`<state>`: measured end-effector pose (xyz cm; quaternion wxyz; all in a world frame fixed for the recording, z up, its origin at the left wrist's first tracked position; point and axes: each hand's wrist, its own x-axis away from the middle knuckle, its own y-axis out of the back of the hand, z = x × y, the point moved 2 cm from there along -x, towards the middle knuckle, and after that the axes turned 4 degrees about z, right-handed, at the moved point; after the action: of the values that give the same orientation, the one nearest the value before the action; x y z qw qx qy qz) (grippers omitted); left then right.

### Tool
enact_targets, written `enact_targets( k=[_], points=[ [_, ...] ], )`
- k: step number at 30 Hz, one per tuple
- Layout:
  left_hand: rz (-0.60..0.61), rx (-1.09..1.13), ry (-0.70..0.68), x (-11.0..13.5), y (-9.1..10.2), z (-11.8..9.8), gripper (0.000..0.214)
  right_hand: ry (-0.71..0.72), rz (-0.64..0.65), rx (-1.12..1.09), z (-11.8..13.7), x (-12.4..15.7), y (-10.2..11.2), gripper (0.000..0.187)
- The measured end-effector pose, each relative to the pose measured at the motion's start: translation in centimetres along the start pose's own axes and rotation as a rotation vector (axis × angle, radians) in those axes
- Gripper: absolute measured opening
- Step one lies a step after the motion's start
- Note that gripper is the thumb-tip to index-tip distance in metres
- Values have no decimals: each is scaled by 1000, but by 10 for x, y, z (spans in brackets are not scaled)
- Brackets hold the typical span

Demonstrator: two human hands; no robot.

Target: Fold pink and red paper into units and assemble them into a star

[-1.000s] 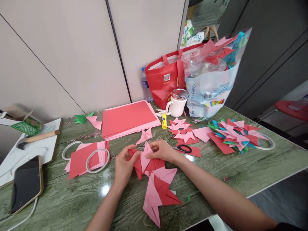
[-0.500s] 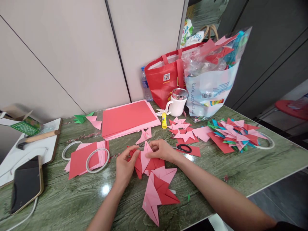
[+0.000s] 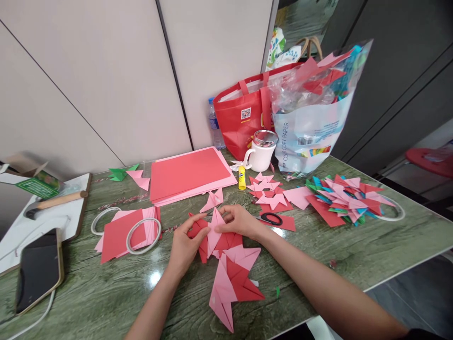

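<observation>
A chain of folded red and pink paper pieces (image 3: 231,276) lies on the green marbled table (image 3: 371,255) in front of me. My left hand (image 3: 184,243) pinches the red folded piece at the chain's far end, thumb on top. My right hand (image 3: 239,221) is closed on the pink point of the same end, fingers pressed on the fold. Both hands rest low over the table. A loose pink folded piece (image 3: 213,200) lies just beyond them.
Black-handled scissors (image 3: 271,218) lie on red paper right of my right hand. A stack of red and pink sheets (image 3: 189,174), a yellow glue stick (image 3: 241,178), a white mug (image 3: 261,151), a red bag (image 3: 244,115) and a plastic bag (image 3: 311,113) stand behind. Folded stars (image 3: 345,198) are piled right. A phone (image 3: 38,269) lies left.
My left thumb and fingers have shifted slightly on the red piece; the right hand keeps its hold. The paper chain has barely moved.
</observation>
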<state>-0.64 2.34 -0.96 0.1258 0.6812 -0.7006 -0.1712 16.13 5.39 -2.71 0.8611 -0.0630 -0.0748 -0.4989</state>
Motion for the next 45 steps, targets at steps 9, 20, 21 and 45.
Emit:
enact_targets(
  k=[9, 20, 21, 45],
  points=[
    [-5, -14, -19, 0, 0, 2, 32, 4, 16, -32, -3, -1, 1, 38],
    [-20, -9, 4, 2, -2, 1, 33, 15, 14, 11, -3, -3, 2, 37],
    [-24, -12, 2, 2, -2, 1, 33, 13, 14, 4, -3, -3, 3, 38],
    [-81, -28, -25, 3, -4, 4, 31, -83, -44, 24, -1, 1, 22, 47]
  ],
)
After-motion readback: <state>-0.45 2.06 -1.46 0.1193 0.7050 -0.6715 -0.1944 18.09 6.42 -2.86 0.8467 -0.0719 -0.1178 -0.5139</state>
